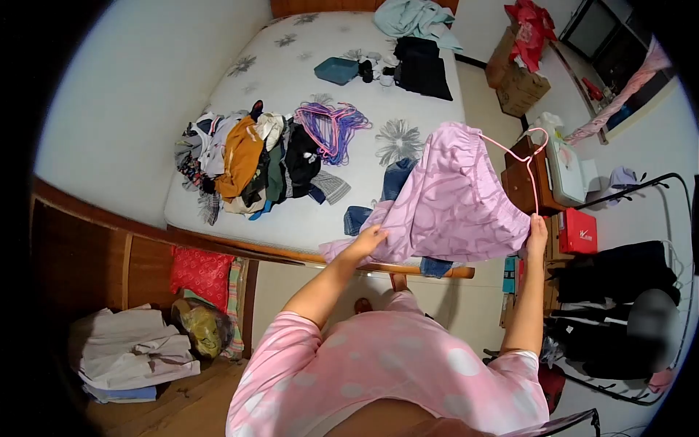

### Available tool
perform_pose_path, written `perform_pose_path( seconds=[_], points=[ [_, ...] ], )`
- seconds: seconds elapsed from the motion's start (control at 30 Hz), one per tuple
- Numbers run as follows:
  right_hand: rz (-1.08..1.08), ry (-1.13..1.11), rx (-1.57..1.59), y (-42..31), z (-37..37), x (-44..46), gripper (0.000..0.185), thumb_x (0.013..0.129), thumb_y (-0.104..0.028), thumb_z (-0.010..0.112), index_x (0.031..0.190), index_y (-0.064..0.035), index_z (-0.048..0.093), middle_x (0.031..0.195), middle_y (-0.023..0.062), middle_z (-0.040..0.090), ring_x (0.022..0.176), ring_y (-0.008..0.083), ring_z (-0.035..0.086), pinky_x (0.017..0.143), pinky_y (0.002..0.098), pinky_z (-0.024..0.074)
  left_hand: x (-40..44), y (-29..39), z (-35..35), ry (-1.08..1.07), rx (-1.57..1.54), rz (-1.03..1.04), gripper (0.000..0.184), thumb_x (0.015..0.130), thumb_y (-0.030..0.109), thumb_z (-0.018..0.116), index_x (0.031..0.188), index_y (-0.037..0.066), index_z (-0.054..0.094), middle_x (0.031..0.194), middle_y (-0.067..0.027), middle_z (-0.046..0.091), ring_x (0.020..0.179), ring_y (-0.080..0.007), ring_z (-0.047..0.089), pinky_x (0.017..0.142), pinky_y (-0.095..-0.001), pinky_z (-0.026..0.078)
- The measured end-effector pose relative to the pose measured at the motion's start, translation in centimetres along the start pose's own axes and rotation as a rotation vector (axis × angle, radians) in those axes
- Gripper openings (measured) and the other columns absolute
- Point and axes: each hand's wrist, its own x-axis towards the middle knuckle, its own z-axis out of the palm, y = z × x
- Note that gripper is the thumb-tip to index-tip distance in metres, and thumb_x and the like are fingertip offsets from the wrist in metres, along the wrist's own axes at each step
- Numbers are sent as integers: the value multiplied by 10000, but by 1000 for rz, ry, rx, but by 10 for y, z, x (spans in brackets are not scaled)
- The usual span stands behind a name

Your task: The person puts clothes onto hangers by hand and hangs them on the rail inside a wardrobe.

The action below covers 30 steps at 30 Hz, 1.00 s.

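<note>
Left hand pinches loose cloth of the pink elastic-waist bottoms, spread between both hands' fingers; right hand, fingers closed, grips waistband and pink hanger just beyond; even tension should keep the waistband flat

a pale pink garment with a faint, darker curving pattern is held up, spread broad and fairly flat over the near right corner of the bed. its gathered waistband faces beyond the bed's right side; the looser cloth runs toward the bed's near edge, bunched into folds at its far end. a thin pink hanger meets the waistband, its hook past the bed's right side; whether its lower part sits inside the cloth cannot be told.
</note>
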Motion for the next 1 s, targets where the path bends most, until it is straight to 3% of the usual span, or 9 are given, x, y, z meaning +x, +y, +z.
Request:
perform_pose_path(
  seconds=[0.1, 0.2, 0.27, 0.33, 0.37, 0.5, 0.6, 0.7, 1.0],
  points=[
    [28, -9, -130, 35, 1, 32, 281, 937, -296, 500, 862, -31, 560, 760, -33, 474, 720, 83, 410, 665, 233, 355, 44, -33, 19, -34, -227, -124, 262, 911, 264, 523, 1023, 30, 556, 884, -85, 581, 756, -151, 540, 632, -303, 471],
    [14, -102, -344, 79, 13, 70, 325, 942, -308, 466, 860, -3, 545, 720, 10, 483, 705, 103, 433, 638, 264, 381, 48, 1, 35, 36, -269, -188, 216, 929, 275, 498, 981, 65, 503, 868, -52, 535, 669, -154, 527, 561, -315, 488],
    [-5, -175, -597, 96, 31, 91, 333, 945, -308, 439, 862, 0, 535, 690, 92, 502, 669, 165, 476, 626, 312, 399, 69, -15, 40, 38, -319, -317, 225, 926, 262, 503, 1019, 59, 522, 874, -42, 552, 758, -173, 561, 621, -322, 501],
    [3, -221, -679, 119, 55, 113, 305, 947, -269, 440, 830, -6, 537, 654, 40, 476, 643, 121, 447, 602, 287, 390, 85, -29, 43, 67, -373, -419, 247, 921, 264, 511, 1053, 57, 533, 886, -43, 563, 786, -178, 565, 636, -314, 501],
    [2, -253, -647, 156, 59, 132, 346, 938, -317, 428, 829, -7, 536, 691, 199, 528, 645, 301, 517, 629, 385, 411, 90, -34, 43, 75, -355, -448, 260, 921, 257, 507, 1062, 43, 546, 891, -47, 577, 778, -172, 567, 627, -315, 506],
    [78, -382, -734, 209, 100, 180, 344, 929, -315, 432, 834, -6, 551, 721, 208, 551, 679, 329, 544, 645, 401, 419, 99, -33, 40, 211, -206, -554, 268, 918, 250, 515, 1035, 20, 588, 854, -42, 587, 731, -147, 555, 593, -307, 516],
    [108, -435, -650, 265, 126, 213, 358, 924, -330, 449, 839, 3, 548, 728, 174, 555, 681, 266, 528, 664, 366, 420, 105, -49, 32, 341, -246, -559, 212, 919, 244, 529, 939, 46, 605, 729, 10, 511, 654, -112, 485, 534, -267, 450],
    [124, -487, -804, 296, 152, 235, 393, 925, -364, 428, 878, 1, 566, 813, 219, 595, 794, 377, 566, 709, 417, 426, 110, -51, 21, 360, -284, -524, 168, 925, 231, 527, 901, 82, 602, 677, 40, 482, 611, -92, 431, 522, -253, 368],
    [279, -485, -991, 373, 176, 257, 353, 893, -342, 495, 1084, -53, 564, 1053, 217, 584, 984, 403, 553, 842, 465, 445, 122, -63, 18, 337, -259, -561, 154, 914, 216, 529, 968, 88, 594, 776, 8, 532, 680, -91, 486, 595, -253, 435]
  ],
)
